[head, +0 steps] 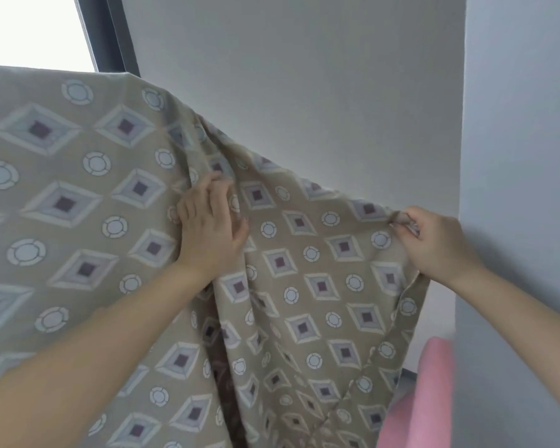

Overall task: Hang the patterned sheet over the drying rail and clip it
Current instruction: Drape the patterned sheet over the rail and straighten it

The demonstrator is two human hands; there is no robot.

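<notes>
The patterned sheet (84, 195), beige with diamonds and circles, hangs in front of me and fills the left and centre. Its top edge slopes down from upper left to right; the rail under it is hidden. My left hand (209, 226) lies on the bunched folds in the middle, fingers gripping the cloth. My right hand (434, 242) pinches the sheet's upper right corner edge between thumb and fingers. No clip is visible.
A white wall (304, 92) stands behind the sheet, with a wall corner (514, 156) at the right. A bright window with a dark frame (110, 33) is at the upper left. Something pink (424, 399) sits at the lower right.
</notes>
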